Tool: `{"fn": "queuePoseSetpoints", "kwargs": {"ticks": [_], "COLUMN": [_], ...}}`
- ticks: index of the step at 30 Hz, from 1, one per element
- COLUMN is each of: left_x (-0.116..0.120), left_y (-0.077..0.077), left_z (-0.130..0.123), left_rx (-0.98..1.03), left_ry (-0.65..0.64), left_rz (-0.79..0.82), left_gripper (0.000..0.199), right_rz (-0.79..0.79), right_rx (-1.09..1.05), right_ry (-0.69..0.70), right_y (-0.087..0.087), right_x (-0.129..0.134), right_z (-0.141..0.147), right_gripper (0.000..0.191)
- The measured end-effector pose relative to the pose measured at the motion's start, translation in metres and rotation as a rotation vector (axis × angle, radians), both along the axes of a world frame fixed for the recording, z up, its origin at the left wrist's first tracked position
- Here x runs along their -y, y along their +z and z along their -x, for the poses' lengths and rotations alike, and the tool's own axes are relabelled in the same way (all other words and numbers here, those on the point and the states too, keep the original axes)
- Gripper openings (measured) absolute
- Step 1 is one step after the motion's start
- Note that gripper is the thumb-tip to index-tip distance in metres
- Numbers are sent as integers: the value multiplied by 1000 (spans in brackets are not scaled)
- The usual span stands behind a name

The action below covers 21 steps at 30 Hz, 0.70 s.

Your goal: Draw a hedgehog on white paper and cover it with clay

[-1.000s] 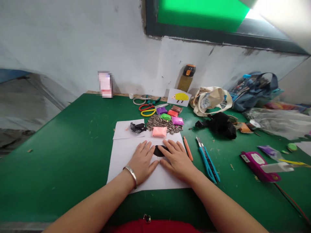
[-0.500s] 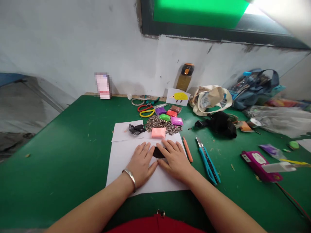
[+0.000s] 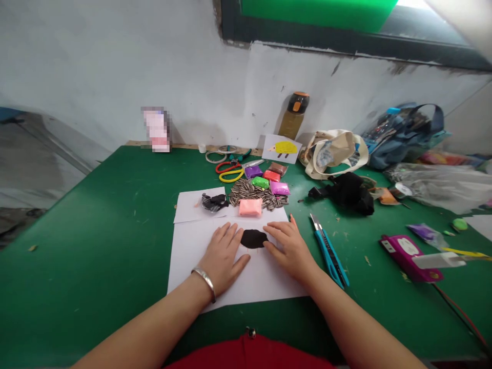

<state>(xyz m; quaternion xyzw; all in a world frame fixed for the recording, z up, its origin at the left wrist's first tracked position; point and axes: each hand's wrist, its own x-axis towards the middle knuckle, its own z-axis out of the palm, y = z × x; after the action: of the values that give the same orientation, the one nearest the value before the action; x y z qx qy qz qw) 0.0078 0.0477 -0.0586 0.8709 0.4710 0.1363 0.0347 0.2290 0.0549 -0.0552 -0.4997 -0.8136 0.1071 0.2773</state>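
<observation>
A flat black clay oval (image 3: pixel 253 239) lies on the white paper (image 3: pixel 238 287), with faint short lines drawn below it. My left hand (image 3: pixel 224 252) rests flat on the paper, fingers spread, at the oval's left edge. On the other side, my right hand (image 3: pixel 289 251) is open, its thumb and fingertips close to the oval's right edge. Just beyond the oval sits a salmon-pink clay packet (image 3: pixel 250 207). An opened black clay wrapper (image 3: pixel 214 203) lies on the paper's upper left. An orange stick (image 3: pixel 293 221) is mostly hidden by my right hand.
Sunflower seeds (image 3: pixel 246 191) are heaped behind the paper, with several coloured clay packets (image 3: pixel 279 188) and scissors (image 3: pixel 232 175). A blue utility knife (image 3: pixel 329 251), blade exposed, lies right of my hand. A hedgehog drawing (image 3: pixel 282 148) leans before a bottle (image 3: pixel 294 115). A magenta power strip (image 3: pixel 411 257) is farther right.
My right hand has moved right, off the black clay oval, uncovering more of it and covering most of the orange stick. My left hand stays nearly in place.
</observation>
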Motion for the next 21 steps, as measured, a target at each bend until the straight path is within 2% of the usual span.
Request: {"fn": "queuePoseSetpoints", "kwargs": {"ticks": [8,14,21], "left_x": [-3,-4,-4], "left_y": [-1,-1,-2], "left_z": [2,2,2], "left_rx": [28,48,29], "left_ry": [-9,-10,-16], "left_rz": [24,17,-22], "left_gripper": [55,51,50], "right_rz": [107,156,110], "right_rx": [-85,-37,39], "right_ry": [26,32,-2], "right_y": [-1,5,3], "right_x": [-3,-4,-7], "right_z": [-7,-13,-7], "right_gripper": [38,15,12]}}
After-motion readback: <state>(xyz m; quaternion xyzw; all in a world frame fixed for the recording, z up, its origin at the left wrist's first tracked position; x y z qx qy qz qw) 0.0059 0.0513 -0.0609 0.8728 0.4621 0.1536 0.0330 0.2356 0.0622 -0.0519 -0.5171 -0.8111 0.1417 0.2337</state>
